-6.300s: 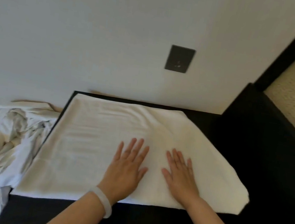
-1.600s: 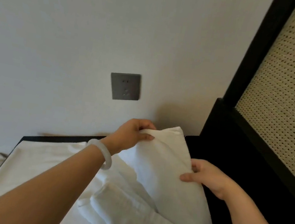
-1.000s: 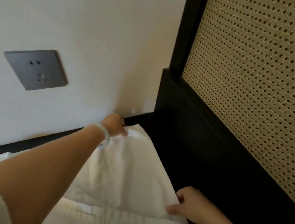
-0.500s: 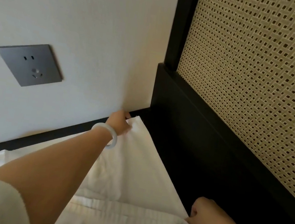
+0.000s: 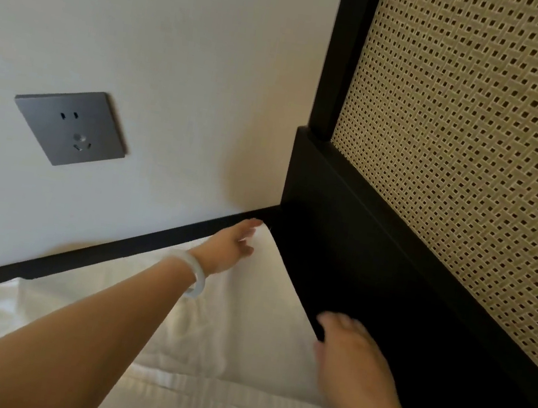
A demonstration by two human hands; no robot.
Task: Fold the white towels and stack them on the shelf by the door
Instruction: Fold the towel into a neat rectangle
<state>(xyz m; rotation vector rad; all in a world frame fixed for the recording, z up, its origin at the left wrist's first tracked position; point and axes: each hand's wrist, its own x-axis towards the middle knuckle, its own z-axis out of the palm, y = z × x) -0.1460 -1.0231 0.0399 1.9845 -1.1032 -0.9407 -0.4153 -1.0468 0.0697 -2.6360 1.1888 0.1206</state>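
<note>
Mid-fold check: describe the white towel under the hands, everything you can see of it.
The white towel looks like soft, thick cloth. It lies flat in layers on the black surface, with a ribbed band crossing its near part. Its far corner almost reaches the wall beside the black frame, and its right edge runs straight back toward the camera. The left hand presses that far corner with straight fingers. The right hand, blurred, rests open at the right edge. The towel's near part runs out of frame.
</note>
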